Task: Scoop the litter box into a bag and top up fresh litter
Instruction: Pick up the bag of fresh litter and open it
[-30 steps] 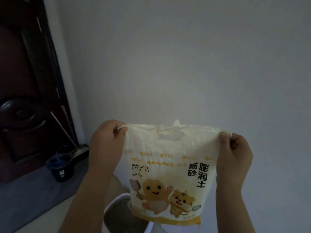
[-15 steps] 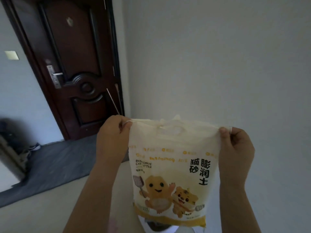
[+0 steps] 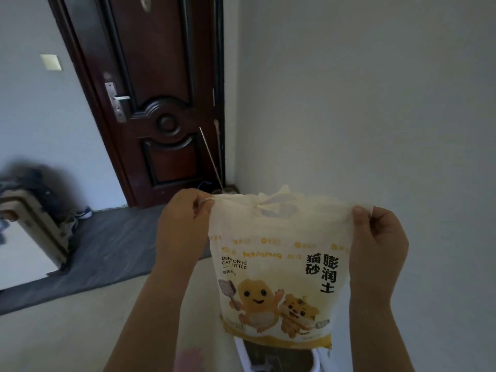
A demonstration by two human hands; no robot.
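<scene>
The door point(image 3: 161, 103) sits more central now; left hand point(image 3: 182, 226) and right hand point(image 3: 378, 242) still pinch the litter bag point(image 3: 279, 264).

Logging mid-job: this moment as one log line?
cream printed plastic cat-litter bag: upright; left hand: pinches top corner; right hand: pinches top corner; white plastic litter box: below bag

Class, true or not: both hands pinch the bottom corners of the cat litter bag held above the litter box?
No. The head view shows the left hand and right hand pinching the top corners of the cat litter bag above the litter box.
</scene>
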